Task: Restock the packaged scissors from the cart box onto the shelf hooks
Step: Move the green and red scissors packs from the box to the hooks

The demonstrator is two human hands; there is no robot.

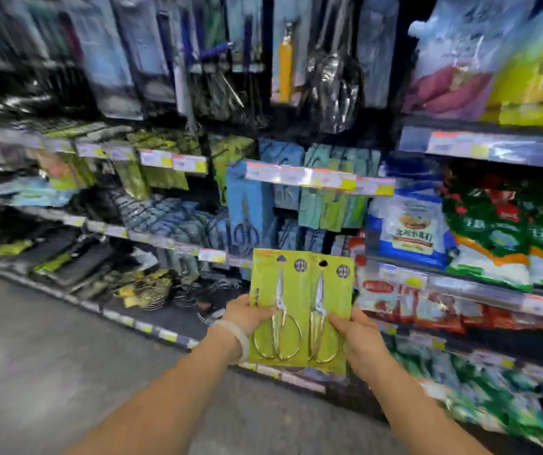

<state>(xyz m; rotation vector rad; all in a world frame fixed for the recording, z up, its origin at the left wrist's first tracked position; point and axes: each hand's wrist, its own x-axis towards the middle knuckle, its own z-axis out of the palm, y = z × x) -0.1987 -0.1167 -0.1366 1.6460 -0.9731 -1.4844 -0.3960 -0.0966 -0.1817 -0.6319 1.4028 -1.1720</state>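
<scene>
Two green card packs of silver scissors are held upright side by side in front of the shelving. My left hand grips the left pack at its lower left edge. My right hand grips the right pack at its lower right edge. Each card has a hang hole at its top. Behind them, blue and green scissor packs hang on shelf hooks. The cart box is out of view. The frame is motion-blurred.
Kitchen tools hang on the upper rack. Price-tag rails run along the shelf fronts. Food bags fill the shelves to the right. Grey floor lies at the lower left.
</scene>
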